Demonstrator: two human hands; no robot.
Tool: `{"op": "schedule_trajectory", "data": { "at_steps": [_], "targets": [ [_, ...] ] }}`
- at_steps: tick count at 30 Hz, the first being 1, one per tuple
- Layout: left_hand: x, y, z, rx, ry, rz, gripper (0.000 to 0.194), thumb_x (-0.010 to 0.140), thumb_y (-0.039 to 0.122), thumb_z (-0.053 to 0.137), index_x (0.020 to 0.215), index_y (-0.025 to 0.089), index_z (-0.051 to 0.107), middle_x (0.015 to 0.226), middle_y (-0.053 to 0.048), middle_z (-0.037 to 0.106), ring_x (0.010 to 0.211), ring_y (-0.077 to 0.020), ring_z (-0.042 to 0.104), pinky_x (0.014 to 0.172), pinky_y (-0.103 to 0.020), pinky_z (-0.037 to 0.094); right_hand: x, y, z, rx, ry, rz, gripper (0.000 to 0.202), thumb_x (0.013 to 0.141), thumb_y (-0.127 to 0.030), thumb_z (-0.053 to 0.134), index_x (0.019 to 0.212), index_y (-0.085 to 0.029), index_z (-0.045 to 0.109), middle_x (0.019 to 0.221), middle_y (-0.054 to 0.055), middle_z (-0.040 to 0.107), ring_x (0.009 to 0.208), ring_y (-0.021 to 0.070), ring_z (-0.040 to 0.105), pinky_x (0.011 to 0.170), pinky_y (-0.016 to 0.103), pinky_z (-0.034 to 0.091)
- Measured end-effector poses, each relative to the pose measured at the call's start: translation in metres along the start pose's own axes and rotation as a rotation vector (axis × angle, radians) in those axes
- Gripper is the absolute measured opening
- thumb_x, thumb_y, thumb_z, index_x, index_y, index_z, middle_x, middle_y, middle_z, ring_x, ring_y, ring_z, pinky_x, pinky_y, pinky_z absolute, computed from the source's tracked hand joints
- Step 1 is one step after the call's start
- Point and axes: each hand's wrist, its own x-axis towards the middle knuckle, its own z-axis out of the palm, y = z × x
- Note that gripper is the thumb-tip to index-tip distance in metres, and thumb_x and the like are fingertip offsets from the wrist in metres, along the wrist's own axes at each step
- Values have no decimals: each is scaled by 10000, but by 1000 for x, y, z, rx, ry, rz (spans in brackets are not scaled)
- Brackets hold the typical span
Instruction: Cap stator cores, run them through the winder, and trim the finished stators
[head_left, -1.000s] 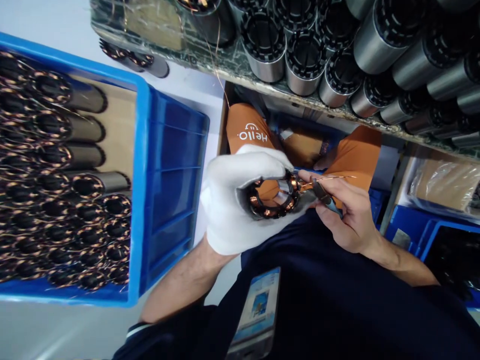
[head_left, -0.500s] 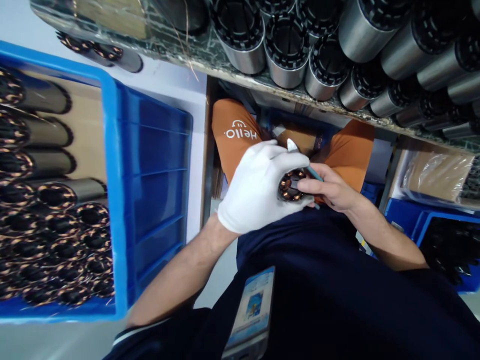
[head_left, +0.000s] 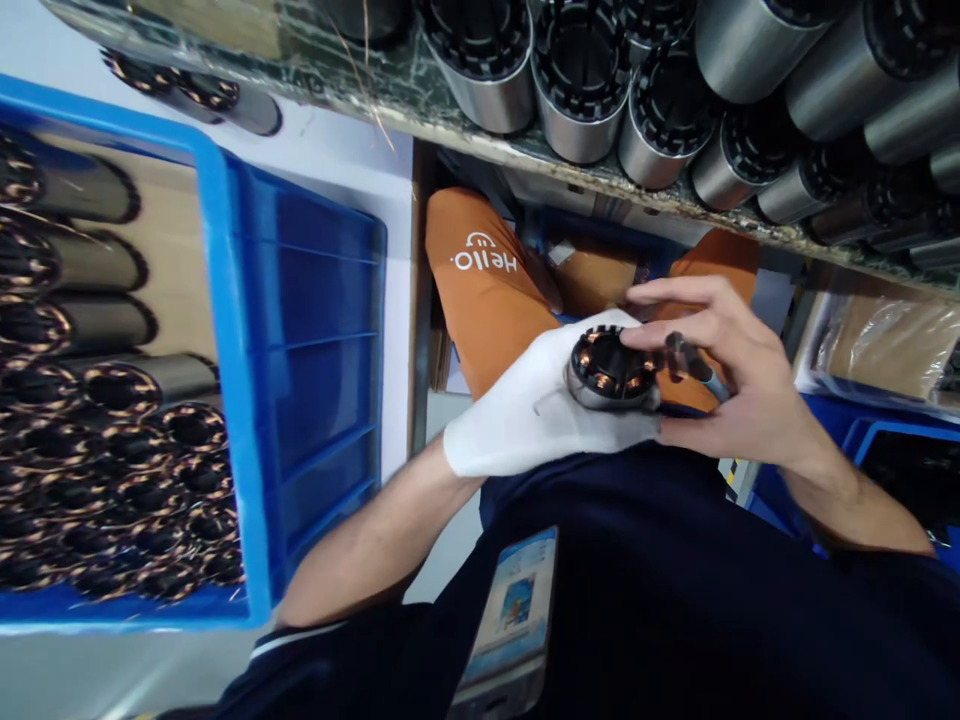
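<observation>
My left hand [head_left: 517, 405], in a white glove, is wrapped around a motor stator [head_left: 611, 365], a metal cylinder with black slotted insulation and copper windings. The open toothed end tilts up toward me. My bare right hand [head_left: 739, 375] is at its right side, with fingertips reaching to the rim and the thumb low near the gloved fingers. A slim teal-and-dark tool [head_left: 694, 365] lies within the right hand between thumb and fingers; its tip is blurred, so its kind is unclear.
Rows of metal stator cylinders [head_left: 581, 90] stand on the worn bench [head_left: 465, 150] ahead. At left, a blue crate [head_left: 232, 400] holds several wound stators. A phone [head_left: 510, 620] hangs at my chest. Another blue bin [head_left: 870, 440] with black parts sits at right.
The stator has turned so its toothed end faces up more, moving slightly right. My right hand has spread its fingers and drawn its thumb from the bore. The left glove now cups the stator from below.
</observation>
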Motion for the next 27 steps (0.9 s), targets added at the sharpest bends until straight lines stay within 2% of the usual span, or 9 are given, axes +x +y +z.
{"op": "schedule_trajectory", "data": {
  "at_steps": [3, 7, 10, 12, 16, 19, 23, 27],
  "targets": [
    [-2, 13, -2, 134, 57, 17, 379, 766, 294, 945, 1049, 210, 706, 985, -18, 793, 886, -222, 783, 787, -322, 649, -6, -11, -25, -228, -132, -30, 603, 1013, -168, 672, 1605, -284, 681, 1436, 117, 692, 1278, 300, 732, 1061, 482, 669],
    [-3, 17, -5, 226, 32, -24, 356, 802, 302, 909, 1065, 221, 684, 961, 3, 789, 832, -201, 765, 751, -313, 622, -14, -12, -39, -400, -242, -40, 780, 945, -154, 641, 1696, -363, 611, 1359, 89, 724, 1162, 311, 727, 985, 501, 664],
    [-2, 14, -4, 250, 29, -13, 315, 807, 263, 892, 1043, 214, 688, 970, 7, 786, 853, -190, 760, 786, -307, 615, -17, -10, -40, -456, -246, -71, 742, 964, -207, 670, 1686, -371, 629, 1275, 68, 752, 1067, 286, 723, 934, 452, 650],
    [-1, 11, -3, 267, 24, 6, 296, 814, 261, 872, 1045, 208, 695, 969, 8, 781, 849, -182, 744, 792, -304, 605, -18, -10, -40, -495, -245, -87, 704, 1000, -229, 669, 1691, -358, 626, 1142, 43, 760, 957, 250, 715, 866, 393, 632],
    [0, 7, -2, 299, 56, -3, 325, 822, 323, 871, 1036, 217, 651, 952, 4, 779, 811, -179, 716, 760, -311, 587, -17, -13, -41, -416, -266, -30, 693, 1052, -203, 636, 1723, -371, 582, 980, -15, 740, 791, 192, 686, 738, 315, 588],
    [1, 8, -2, 404, 100, -9, 363, 783, 319, 872, 997, 236, 590, 891, 17, 762, 734, -169, 677, 687, -304, 544, -14, -14, -38, -414, -241, -16, 699, 1012, -173, 635, 1699, -300, 624, 1011, 40, 667, 790, 218, 647, 691, 359, 567],
    [2, 10, 5, 619, 145, -3, 329, 781, 272, 828, 986, 258, 571, 824, 30, 744, 676, -180, 683, 645, -315, 505, -13, -14, -31, -514, -209, -94, 661, 1012, -233, 688, 1671, -263, 656, 1097, 105, 614, 922, 291, 637, 779, 442, 589],
    [-4, 5, 17, 867, 156, 100, 292, 846, 296, 798, 1030, 255, 575, 825, 10, 751, 697, -223, 758, 660, -349, 521, -15, -17, -27, -575, -211, -75, 701, 1020, -171, 649, 1710, -282, 603, 1089, 80, 613, 871, 248, 607, 735, 385, 555]
  ]
}}
